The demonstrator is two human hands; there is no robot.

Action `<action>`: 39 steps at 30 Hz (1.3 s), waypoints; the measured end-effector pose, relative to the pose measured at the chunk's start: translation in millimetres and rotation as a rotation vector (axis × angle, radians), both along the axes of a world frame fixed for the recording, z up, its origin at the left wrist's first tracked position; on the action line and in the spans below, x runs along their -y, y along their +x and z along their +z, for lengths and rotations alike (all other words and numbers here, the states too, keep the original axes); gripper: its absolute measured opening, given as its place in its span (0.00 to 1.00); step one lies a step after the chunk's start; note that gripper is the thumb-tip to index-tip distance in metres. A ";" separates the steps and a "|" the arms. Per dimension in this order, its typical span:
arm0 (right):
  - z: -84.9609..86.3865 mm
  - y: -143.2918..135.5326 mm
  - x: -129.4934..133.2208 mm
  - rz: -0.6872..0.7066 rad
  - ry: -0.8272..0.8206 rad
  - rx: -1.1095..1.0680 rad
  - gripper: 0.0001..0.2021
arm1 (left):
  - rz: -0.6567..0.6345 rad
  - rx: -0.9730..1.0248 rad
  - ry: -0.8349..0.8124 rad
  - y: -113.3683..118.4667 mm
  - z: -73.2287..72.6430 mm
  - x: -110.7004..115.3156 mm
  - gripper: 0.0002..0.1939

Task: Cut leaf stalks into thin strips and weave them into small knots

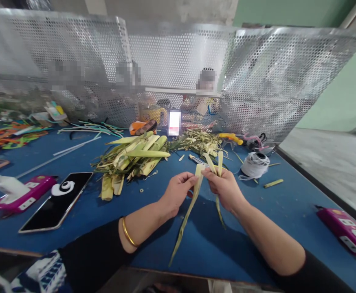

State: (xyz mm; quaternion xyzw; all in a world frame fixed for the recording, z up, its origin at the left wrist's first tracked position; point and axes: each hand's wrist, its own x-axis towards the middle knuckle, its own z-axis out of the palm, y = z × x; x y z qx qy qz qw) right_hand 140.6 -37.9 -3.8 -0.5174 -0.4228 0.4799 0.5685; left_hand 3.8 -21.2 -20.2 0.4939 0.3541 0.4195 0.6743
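Near the middle of the blue table, my left hand (179, 191) pinches a long pale-green leaf strip (189, 215) near its upper end; the strip's thin tail hangs down toward the table's front edge. Close beside it on the right, my right hand (223, 185) is closed around other leaf strips (220, 162), whose cut ends stick up above the fingers and whose thin tail dangles below. The fingertips of both hands meet near the top of the long strip. A pile of green husks (138, 156) lies behind and to the left of my hands.
On the blue table (153, 240) are a phone (58, 201) and magenta power strip (28, 195) at left, another power strip (346, 230) at right, a white string spool (255, 165), and shredded leaves (196, 141). A perforated metal screen (178, 53) stands behind; people are beyond it.
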 end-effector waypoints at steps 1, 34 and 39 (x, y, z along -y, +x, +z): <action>0.1 0.4 0.0 0.010 -0.009 -0.029 0.16 | -0.022 0.011 -0.012 -0.2 -0.5 -0.6 0.18; -4.3 -2.9 2.2 -0.012 0.094 0.266 0.13 | 0.093 -0.020 0.053 -1.3 2.2 -5.5 0.08; -1.3 -2.1 3.6 -0.037 0.161 0.334 0.11 | 0.084 -0.095 0.108 -1.2 6.7 -1.8 0.07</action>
